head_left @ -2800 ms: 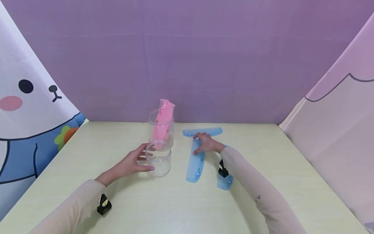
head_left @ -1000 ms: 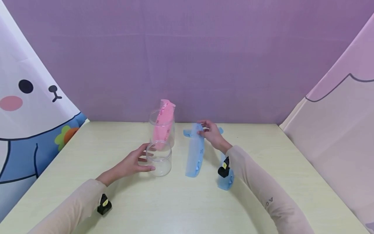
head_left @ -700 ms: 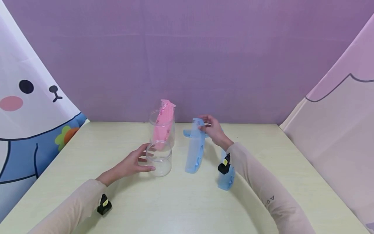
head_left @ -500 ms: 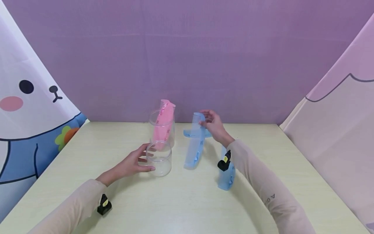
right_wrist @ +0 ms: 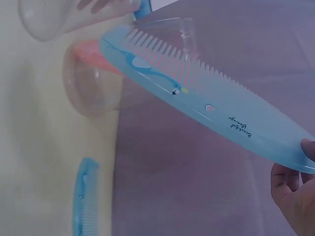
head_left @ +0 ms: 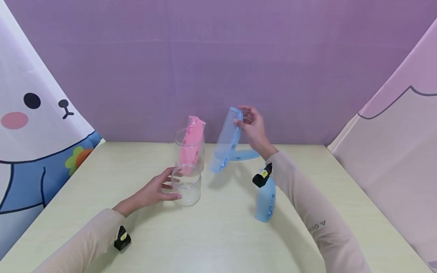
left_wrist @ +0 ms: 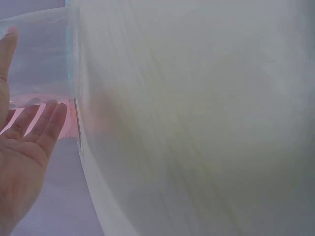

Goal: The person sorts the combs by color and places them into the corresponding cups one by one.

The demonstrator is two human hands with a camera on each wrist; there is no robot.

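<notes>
My right hand [head_left: 254,127] pinches one end of a light blue comb [head_left: 228,136] between thumb and fingers. The comb slants in the air, its lower end down to the left; in the right wrist view its flamingo print and teeth [right_wrist: 162,54] show. My left hand [head_left: 146,195] holds a clear plastic jar [head_left: 187,195] on the table, thumb on the near side and fingers behind it. In the left wrist view the thumb [left_wrist: 7,51] lies along the jar wall. Just behind stands a second clear jar [head_left: 201,157] with a pink comb [head_left: 192,136] leaning upright in it.
Another blue comb [head_left: 246,154] lies crosswise near the table's back edge, partly behind the raised one. A third blue comb [head_left: 264,203] lies lengthwise under my right wrist. A purple cloth [head_left: 136,76] hangs behind the pale table [head_left: 211,239].
My right hand has picked the blue comb up off the table and raised it upward and back, tilting it. My left hand and the front jar have stayed in place.
</notes>
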